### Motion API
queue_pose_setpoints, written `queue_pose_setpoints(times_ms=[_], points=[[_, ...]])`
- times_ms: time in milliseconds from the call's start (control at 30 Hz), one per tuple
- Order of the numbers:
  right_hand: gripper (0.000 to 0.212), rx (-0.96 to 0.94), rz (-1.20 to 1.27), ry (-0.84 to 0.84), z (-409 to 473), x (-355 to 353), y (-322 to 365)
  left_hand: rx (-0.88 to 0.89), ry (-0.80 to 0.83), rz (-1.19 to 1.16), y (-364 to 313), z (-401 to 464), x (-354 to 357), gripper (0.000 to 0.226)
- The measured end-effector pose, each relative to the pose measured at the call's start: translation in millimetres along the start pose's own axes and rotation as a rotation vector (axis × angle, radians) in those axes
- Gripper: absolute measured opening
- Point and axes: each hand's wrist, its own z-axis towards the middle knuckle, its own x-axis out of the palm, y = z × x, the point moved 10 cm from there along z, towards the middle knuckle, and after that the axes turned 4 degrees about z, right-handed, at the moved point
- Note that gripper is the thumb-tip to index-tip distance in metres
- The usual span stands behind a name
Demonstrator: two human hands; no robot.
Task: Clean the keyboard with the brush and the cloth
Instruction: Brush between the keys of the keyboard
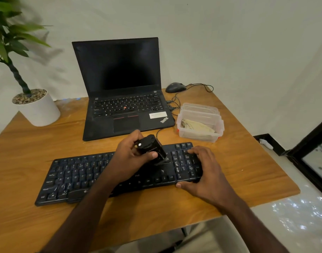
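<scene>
Keyboard [74, 178] is lying black and slightly askew across the near half of a wooden table [247, 161], its right end angled farther from the person. Left hand [132, 157] is gripping a black brush [152, 148] with fingers and thumb curled round its body, holding it tilted over the keys just left of the number pad, the lower end touching or nearly touching them. Right hand [202, 170] is resting on the keyboard's right end, fingers spread and fairly straight across the number pad, thumb lying against the near edge.

Behind the keyboard an open laptop [120, 84] is standing with a dark screen. A clear plastic container [200, 123] is sitting to its right, with a pale crumpled cloth [198, 126] lying inside. A mouse [175, 87] is sitting near the far edge, its cable looping toward the laptop. A white pot with a green plant [36, 106] is occupying the far left corner. Pale walls are closing the space behind, and a glossy light floor is showing at right.

The bristles are merging with the dark keys and are hard to make out. The left forearm is covering the keyboard's middle section.
</scene>
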Motion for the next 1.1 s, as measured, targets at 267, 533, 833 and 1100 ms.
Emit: queue_pose_setpoints(times_ms=[267,533,833,1100], points=[[0.100,0.050,0.053,0.000,-0.3,0.0,-2.5,0.108,0.135,0.034,-17.4,19.5,72.0,0.031],[0.110,0.092,0.150,-0.005,0.3,-1.5,-6.8,0.045,-0.029,-0.073,-10.9,16.3,30.9,0.027],[0.095,0.135,0.204,0.019,3.6,-11.0,-18.1,0.073,0.158,0.066,-15.1,20.6,69.2,0.031],[0.057,-0.066,-0.020,-0.004,-9.4,-24.6,-13.5,0.059,0.028,-0.007,-12.7,21.1,42.3,0.030]])
